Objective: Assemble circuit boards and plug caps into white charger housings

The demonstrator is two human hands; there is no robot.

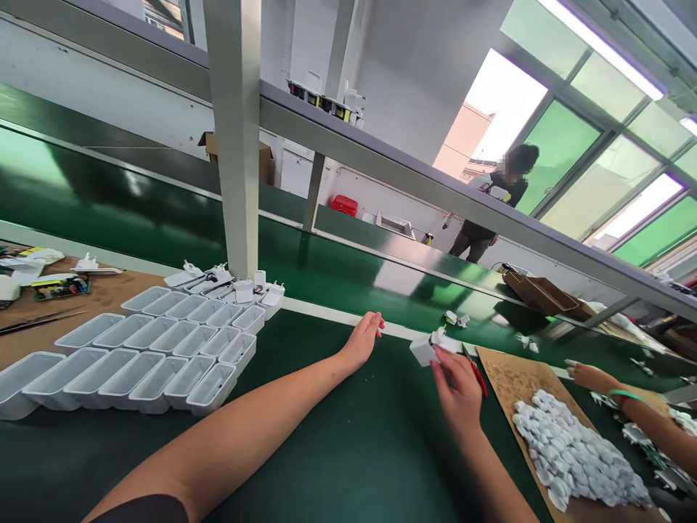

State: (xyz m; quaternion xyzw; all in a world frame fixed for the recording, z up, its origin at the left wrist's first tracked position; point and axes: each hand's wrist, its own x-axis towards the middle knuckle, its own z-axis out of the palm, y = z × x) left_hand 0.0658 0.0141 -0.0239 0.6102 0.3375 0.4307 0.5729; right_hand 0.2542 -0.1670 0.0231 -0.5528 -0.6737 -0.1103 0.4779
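- Green bench top (348, 450), dark and smooth, beneath both forearms.
- Near right: right hand (456, 392), with thumb and fingers clamped on a white plastic casing (423, 351), held up over the bench.
- Near middle: left hand (360, 341), with fingers close together and slightly bent, apart from the casing. Thumb contact or anything under the palm: cannot tell.
- Step in hand, as judged: handling a single casing one-handed. For any next move, likely need of a steady pinch and a clear view of the casing's open side.
- Just beside the right hand: red-handled tool (479, 379), partly hidden.
- Off to the left: rows of pale plastic bins (212, 388).
- Off to the right: heap of small white pieces (571, 450) on brown cardboard (504, 367), with a co-worker's hand (591, 378) beyond.
- Farther: small loose parts (456, 319) near the bench's back edge.
- Farthest: standing person (509, 185) by the windows.
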